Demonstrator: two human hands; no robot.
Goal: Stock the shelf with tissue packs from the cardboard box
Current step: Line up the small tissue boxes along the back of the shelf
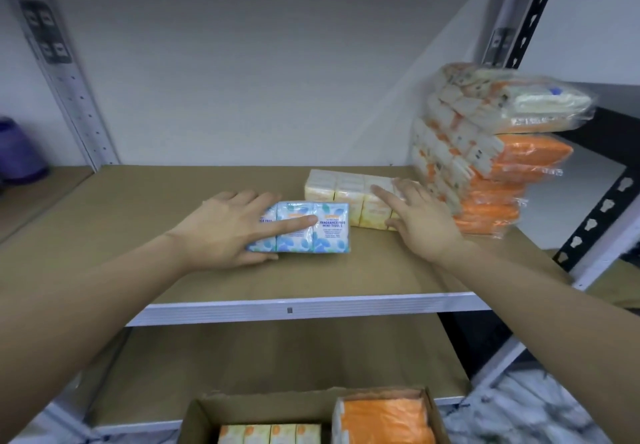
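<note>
Blue-and-white plastic is wrapping the rectangular multipack of mini tissues [304, 227], which is lying flat on the brown fibreboard shelf [173, 222] just left of the frame's centre. The left hand [228, 227] is resting over its left end, fingers spread and nearly straight, index finger lying across the top and thumb along the near edge; it is pressing rather than clasping. Just to the right and slightly behind, the pale yellow wrapped tissue multipack [349, 198] is sitting with its near corner almost touching the blue one. The right hand [415, 215] is lying flat on its right end, fingers extended.

Further right, a leaning stack of orange-and-white tissue bundles in clear plastic [485, 159] is standing against the grey metal upright [519, 28]. At the bottom of the frame, the open brown cardboard box [207, 412] is holding more yellow and orange packs.

The stack is looking the likeliest to fail: its top bundles are overhanging to the right, and pushing the yellow pack against its base could tip them off. Slick wrappers could also let a pack skid under flat palms.
</note>
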